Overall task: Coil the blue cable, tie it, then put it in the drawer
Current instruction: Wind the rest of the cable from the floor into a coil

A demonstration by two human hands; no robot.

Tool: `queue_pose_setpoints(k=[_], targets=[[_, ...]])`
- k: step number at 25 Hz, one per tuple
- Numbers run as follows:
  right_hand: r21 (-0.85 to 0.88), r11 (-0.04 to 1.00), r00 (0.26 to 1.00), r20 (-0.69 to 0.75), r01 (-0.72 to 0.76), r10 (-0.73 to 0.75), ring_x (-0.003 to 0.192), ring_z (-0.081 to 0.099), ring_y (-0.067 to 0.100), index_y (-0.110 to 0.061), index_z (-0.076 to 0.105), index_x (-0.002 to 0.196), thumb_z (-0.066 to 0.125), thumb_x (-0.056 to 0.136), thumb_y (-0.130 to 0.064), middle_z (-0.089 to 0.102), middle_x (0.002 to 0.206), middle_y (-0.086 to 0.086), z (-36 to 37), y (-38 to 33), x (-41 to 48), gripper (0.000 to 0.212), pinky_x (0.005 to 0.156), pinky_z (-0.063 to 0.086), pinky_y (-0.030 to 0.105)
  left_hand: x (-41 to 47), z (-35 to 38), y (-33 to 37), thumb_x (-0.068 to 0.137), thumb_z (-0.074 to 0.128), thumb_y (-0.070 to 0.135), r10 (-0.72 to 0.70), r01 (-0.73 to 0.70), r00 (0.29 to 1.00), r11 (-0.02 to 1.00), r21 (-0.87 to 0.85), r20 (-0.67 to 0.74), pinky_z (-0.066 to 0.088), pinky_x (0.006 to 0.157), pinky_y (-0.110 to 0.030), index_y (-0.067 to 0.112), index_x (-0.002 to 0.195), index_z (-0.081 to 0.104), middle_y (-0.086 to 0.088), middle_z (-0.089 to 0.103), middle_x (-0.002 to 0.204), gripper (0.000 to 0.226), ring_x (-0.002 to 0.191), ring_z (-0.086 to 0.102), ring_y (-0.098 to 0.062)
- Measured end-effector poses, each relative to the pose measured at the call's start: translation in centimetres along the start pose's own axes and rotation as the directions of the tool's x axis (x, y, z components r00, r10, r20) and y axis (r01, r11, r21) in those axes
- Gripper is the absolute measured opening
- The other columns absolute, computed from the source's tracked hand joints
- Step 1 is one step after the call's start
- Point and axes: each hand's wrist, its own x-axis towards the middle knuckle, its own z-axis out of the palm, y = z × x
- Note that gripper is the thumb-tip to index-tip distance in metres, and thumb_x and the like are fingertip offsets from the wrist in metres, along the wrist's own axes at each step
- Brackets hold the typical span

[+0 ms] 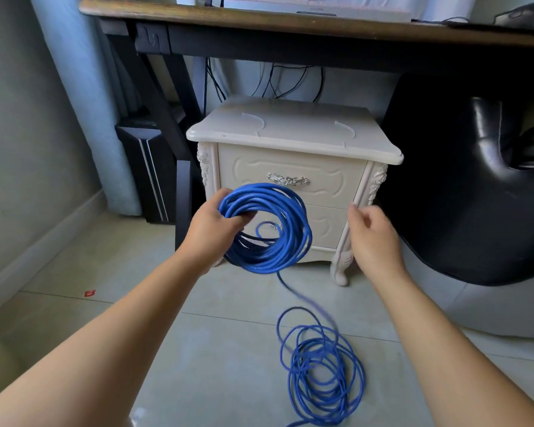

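Observation:
My left hand [210,224] grips a thick coil of the blue cable [285,238], held upright in front of the cream nightstand. From the coil's bottom a blurred strand drops to a loose pile of blue cable loops [321,371] on the floor. My right hand [372,234] hovers to the right of the coil with fingers loosely curled and nothing visible in them. The upper drawer [330,183] with a silver handle [288,179] is closed; the lower drawer is partly hidden behind the coil.
The nightstand [290,131] stands under a dark wooden desk [259,21]. A black chair [481,192] sits to the right and a black computer tower [148,167] to the left. A small red scrap [90,293] lies on the tiled floor.

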Motion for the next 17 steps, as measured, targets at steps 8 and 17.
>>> queue_pose_setpoints(k=[8,17], targets=[[0.315,0.939,0.862,0.506,-0.141,-0.04,0.099,0.068,0.035,-0.015,0.073,0.102,0.035,0.069,-0.09,0.073,0.099,0.018,1.1,-1.8,-1.8,0.09,0.1,0.05,0.048,-0.8,1.6,0.6,0.088,0.071,0.017,0.019,-0.015,0.993,0.999,-0.03,0.12,0.048,0.067,-0.028,0.023,0.098,0.065,0.006,0.062,0.073,0.014,0.063,0.055,-0.008],[0.451,0.844,0.821,0.571,-0.29,-0.023,0.1,0.07,0.02,-0.028,0.055,0.122,0.084,0.061,-0.054,0.07,0.11,0.003,2.5,-1.6,-3.7,0.073,0.09,0.055,0.046,-1.0,2.7,0.9,0.09,0.068,0.02,-0.226,0.202,0.972,0.939,-0.277,-0.056,0.043,0.059,-0.025,0.023,0.09,0.062,0.003,0.054,0.069,0.006,0.062,0.052,-0.012]])
